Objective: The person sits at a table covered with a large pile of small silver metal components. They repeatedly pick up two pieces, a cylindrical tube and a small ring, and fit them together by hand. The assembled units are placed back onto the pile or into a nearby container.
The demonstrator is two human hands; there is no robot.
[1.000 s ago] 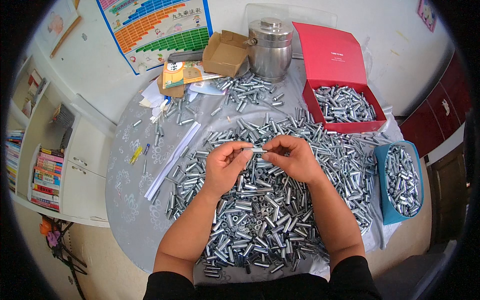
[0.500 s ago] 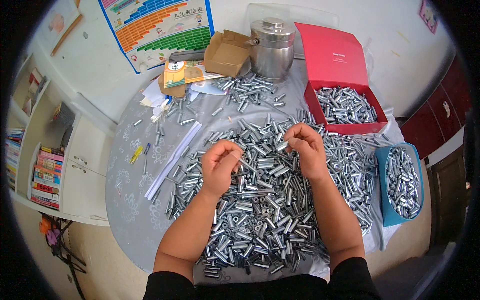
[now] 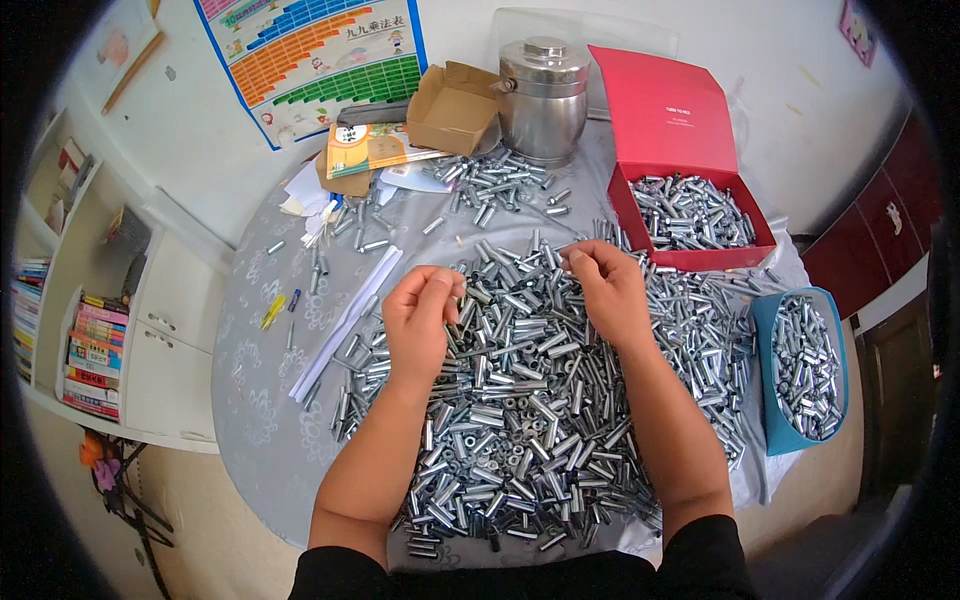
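Note:
A broad heap of silvery metal sleeves and bolts [image 3: 535, 410] covers the middle of the table, with nuts and washers mixed in near its centre. Over the heap's upper left part, my left hand [image 3: 418, 312] is closed, thumb against the curled fingers; whatever they pinch is too small to make out. My right hand [image 3: 608, 290] is over the upper right part, thumb and forefinger pinched together, their tips pointing left. What lies between those tips cannot be told apart from the metal pieces behind. The two hands are apart.
An open red box [image 3: 690, 255] and a blue fabric bin [image 3: 770, 400], both holding metal pieces, stand to the right. Behind are a steel pot [image 3: 545, 100], a cardboard box [image 3: 450, 115] and booklets [image 3: 375, 150]. A folded white strip [image 3: 345, 325] lies left of the heap.
My left hand has moved slightly left and turned; the bolt seen in its fingers no longer shows. My right hand has shifted up a little, and the sleeve at its fingertips is no longer visible.

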